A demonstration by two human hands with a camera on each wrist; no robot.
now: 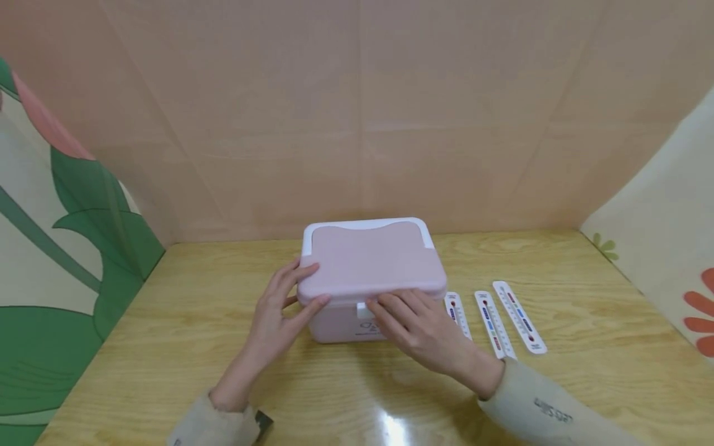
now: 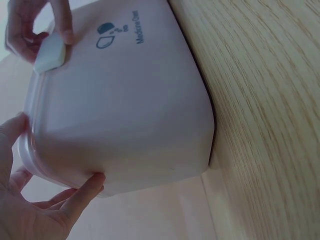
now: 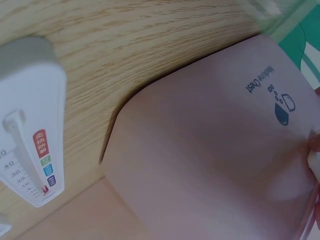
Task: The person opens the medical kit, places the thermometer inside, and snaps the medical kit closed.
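Observation:
A pink medicine chest [image 1: 374,263] with a white-edged lid stands upright on the table, its lid down. My left hand [image 1: 281,310] grips its left end, with the thumb at the front rim and fingers spread over the side and lid edge. At the front, my right hand [image 1: 426,331] holds the white latch [image 1: 365,310] with its fingertips. The left wrist view shows fingers and thumb about this latch [image 2: 51,52]. Printed lettering and a capsule picture [image 3: 282,107] mark the chest's front. What the chest contains is hidden.
Three white thermometers [image 1: 520,317] lie on the wooden table [image 1: 184,322] right of the chest, near the right forearm. One thermometer [image 3: 30,130] looms large in the right wrist view. A plain backdrop [image 1: 357,124] rises behind the table's far edge.

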